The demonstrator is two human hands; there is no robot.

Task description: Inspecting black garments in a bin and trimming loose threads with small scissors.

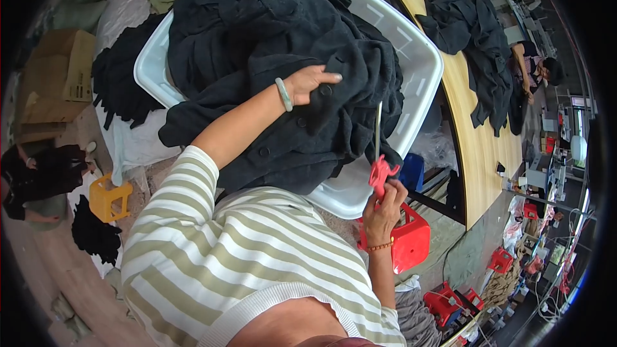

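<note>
A long wooden table (479, 148) runs along the right side, with dark clothes (472, 26) lying on it. A person (536, 67) sits at its far edge. Under the table stands a blue stool (412, 172). More red stools (450, 302) stand on the floor at the lower right. On the left are a yellow stool (109, 198), a cardboard box (61, 74) and a pile of dark cloth (122, 77).

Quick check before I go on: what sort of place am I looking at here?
Probably a garment workshop. A white plastic bin is heaped with black garments, more lie on a long wooden table, and the right hand holds red-handled scissors.
</note>
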